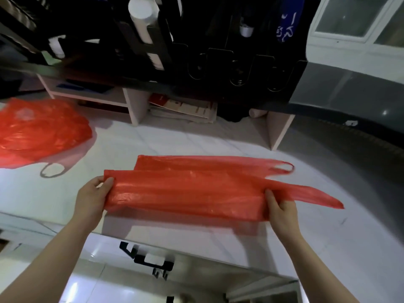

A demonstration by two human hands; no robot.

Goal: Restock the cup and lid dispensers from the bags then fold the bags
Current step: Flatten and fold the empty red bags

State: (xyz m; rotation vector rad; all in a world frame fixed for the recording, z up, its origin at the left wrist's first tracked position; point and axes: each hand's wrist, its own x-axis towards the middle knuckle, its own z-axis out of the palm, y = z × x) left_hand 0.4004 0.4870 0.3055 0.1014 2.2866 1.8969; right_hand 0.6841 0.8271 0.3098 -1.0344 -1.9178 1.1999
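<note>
Left hand [93, 199] pinches the left end of the red bag [192, 189], thumb on top and fingers curled under the edge. Right hand [283, 209] grips the other end the same way, just short of where the handle loops [282, 167] trail off to the right. Both hands hold plastic and nothing else.

The bag is pulled flat and long between them, lying on the white counter [175, 141] close to its near edge. It looks doubled lengthwise already, since a back layer shows behind the front one. It looks empty.

Farther out, a second red bag [39, 132] sits crumpled at the far left of the same counter, well apart from the hands. It is not yet folded, and I cannot tell whether anything is left inside it.

Behind, a black dispenser rack [240, 66] stands on a low shelf [135, 106], with a stack of white cups [142, 20] in its left part. The slots to the right are too dark to show how full they are. Papers [185, 109] lie under the shelf.

Judgement: restocking is probably done, at least from this bag. Folding is under way, with roughly one lengthwise fold made. What remains is further folds on this bag, then the whole of the crumpled one.
</note>
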